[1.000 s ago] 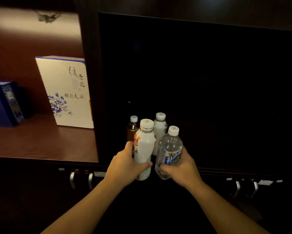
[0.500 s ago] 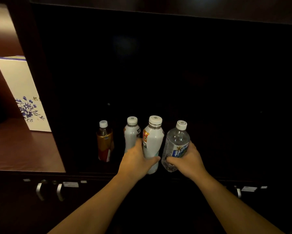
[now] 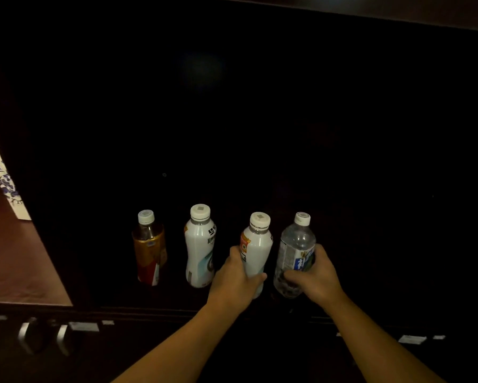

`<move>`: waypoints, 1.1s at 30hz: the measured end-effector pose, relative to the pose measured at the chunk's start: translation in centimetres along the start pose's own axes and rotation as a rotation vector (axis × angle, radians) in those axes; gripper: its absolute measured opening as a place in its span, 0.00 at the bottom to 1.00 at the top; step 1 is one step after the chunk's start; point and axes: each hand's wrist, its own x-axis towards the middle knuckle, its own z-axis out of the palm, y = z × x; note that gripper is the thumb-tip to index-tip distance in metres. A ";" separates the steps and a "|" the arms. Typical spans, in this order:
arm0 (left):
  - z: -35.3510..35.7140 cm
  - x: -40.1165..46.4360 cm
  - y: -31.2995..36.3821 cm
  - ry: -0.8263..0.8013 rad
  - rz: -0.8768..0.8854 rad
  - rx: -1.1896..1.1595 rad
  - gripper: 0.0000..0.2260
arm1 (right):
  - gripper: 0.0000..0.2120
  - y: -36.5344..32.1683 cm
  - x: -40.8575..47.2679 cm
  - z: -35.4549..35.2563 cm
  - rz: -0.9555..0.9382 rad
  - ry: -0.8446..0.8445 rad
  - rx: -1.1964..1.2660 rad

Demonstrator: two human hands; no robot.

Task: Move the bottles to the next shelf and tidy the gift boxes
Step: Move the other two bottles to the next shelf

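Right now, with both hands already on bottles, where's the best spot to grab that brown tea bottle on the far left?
Judging by its pose, wrap the brown tea bottle around its labelled middle, coming from the front. It stands upright, apart from the white bottle beside it, so fingers should fit on both sides.

Two metal cabinet handles (image 3: 43,338) and pale label tags (image 3: 83,326) sit below the dark shelf edge (image 3: 149,310).

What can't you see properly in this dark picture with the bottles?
Head view:
- Shelf floor and back wall: lost in darkness, so whether the held bottles stand or hang is unclear.
- White bottle: lower part hidden by the left hand.
- Clear bottle: label partly covered by the right hand.
- Gift box: cut off by the left edge and the cabinet wall.
- Small bottle print: too small to read.
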 end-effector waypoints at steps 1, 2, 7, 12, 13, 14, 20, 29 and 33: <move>0.3 0.1 0.0 0.012 0.001 -0.007 0.29 | 0.31 0.3 0.2 -0.1 0.000 -0.004 0.005; 0.5 0.3 0.0 0.023 0.002 -0.014 0.29 | 0.32 0.7 0.4 -0.1 -0.002 -0.011 0.013; 1.5 1.1 0.0 0.051 -0.001 -0.043 0.30 | 0.34 2.2 0.7 0.0 -0.034 -0.069 0.043; 2.0 1.7 -0.3 0.061 -0.001 -0.053 0.31 | 0.35 2.7 0.6 -0.1 -0.025 -0.147 0.101; 2.1 1.7 -0.4 0.065 0.003 -0.058 0.31 | 0.36 2.8 0.6 -0.2 -0.022 -0.166 0.111; 2.1 1.7 -0.4 0.068 0.006 -0.064 0.32 | 0.37 2.9 0.6 -0.2 -0.019 -0.179 0.118; 2.3 1.4 -0.9 0.054 -0.016 -0.077 0.30 | 0.38 3.2 0.2 -0.1 -0.012 -0.206 0.162; -0.8 -2.1 -3.0 -0.104 -0.066 0.132 0.34 | 0.30 4.6 -1.8 1.3 0.052 -0.152 0.166; -3.1 -4.5 -2.6 -0.106 -0.023 0.261 0.27 | 0.26 4.0 -2.7 2.3 0.028 -0.060 0.101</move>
